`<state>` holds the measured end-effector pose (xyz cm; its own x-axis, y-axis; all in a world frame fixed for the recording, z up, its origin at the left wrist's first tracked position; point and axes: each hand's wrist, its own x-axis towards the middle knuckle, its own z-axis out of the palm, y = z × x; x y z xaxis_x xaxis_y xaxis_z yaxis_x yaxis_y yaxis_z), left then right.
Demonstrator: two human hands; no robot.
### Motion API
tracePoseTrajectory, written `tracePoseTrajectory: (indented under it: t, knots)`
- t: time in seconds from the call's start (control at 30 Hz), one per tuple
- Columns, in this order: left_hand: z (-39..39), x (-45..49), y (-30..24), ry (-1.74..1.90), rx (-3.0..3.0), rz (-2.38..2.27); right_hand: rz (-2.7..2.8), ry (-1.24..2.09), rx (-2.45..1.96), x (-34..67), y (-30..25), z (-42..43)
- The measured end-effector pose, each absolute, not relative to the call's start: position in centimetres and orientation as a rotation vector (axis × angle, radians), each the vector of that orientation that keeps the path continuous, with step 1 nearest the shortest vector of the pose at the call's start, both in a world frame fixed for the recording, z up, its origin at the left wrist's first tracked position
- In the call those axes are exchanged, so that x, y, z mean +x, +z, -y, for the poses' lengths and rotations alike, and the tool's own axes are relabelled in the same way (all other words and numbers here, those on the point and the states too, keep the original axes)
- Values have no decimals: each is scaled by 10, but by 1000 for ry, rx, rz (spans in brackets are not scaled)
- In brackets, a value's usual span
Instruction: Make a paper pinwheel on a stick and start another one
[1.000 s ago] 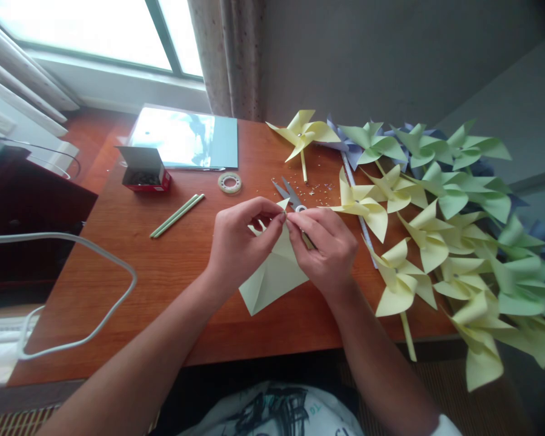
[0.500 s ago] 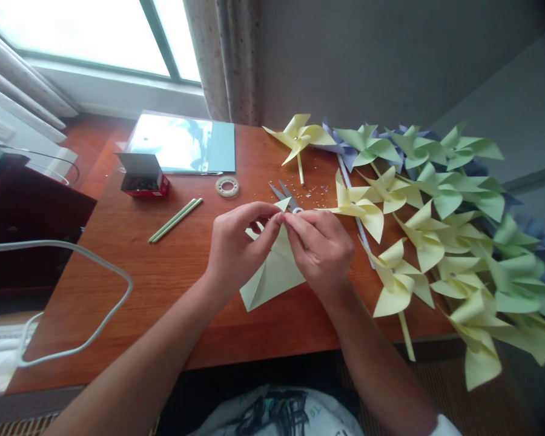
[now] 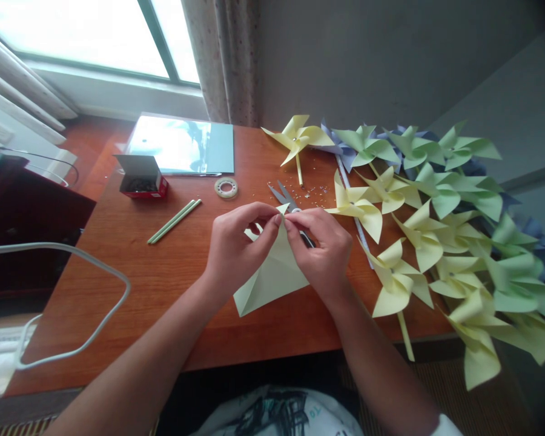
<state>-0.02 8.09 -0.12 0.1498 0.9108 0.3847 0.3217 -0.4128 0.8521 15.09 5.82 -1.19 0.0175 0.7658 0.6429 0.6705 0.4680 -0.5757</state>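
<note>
Between my hands is a pale green sheet of paper (image 3: 272, 275) with crease lines, its lower corner pointing toward me. My left hand (image 3: 240, 242) pinches the sheet near its upper corner, thumb against the fingers. Beside it my right hand (image 3: 320, 245) is closed in a pinch at the same spot, thumb and forefinger on the paper. Whether anything small sits between the fingertips is hidden. Just behind my hands lie open scissors (image 3: 284, 195), with part of the dark handle showing past my right fingers.
Yellow pinwheels (image 3: 393, 272) and green pinwheels (image 3: 440, 188) crowd the right side. Toward the left lie two green paper sticks (image 3: 175, 221), a tape roll (image 3: 226, 188), an open red box (image 3: 143, 184) and a clear folder (image 3: 177, 145). A white cable (image 3: 118, 303) loops over the left edge.
My right fingers have shifted slightly and uncovered more of the scissors' handle. The green paper has turned a little, its lower corner now further left and nearer me.
</note>
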Motion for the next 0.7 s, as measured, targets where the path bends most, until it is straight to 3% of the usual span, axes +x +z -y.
tracePoseTrajectory:
  t: [0.43,0.7]
  knots:
    - [-80,-1,0,1267,1856,-1187,1674,203,-1215,150,-9,-57]
    - [-79,-2,-2,1266,1879,-1210,1773,-58,-1126,152,-16,-57]
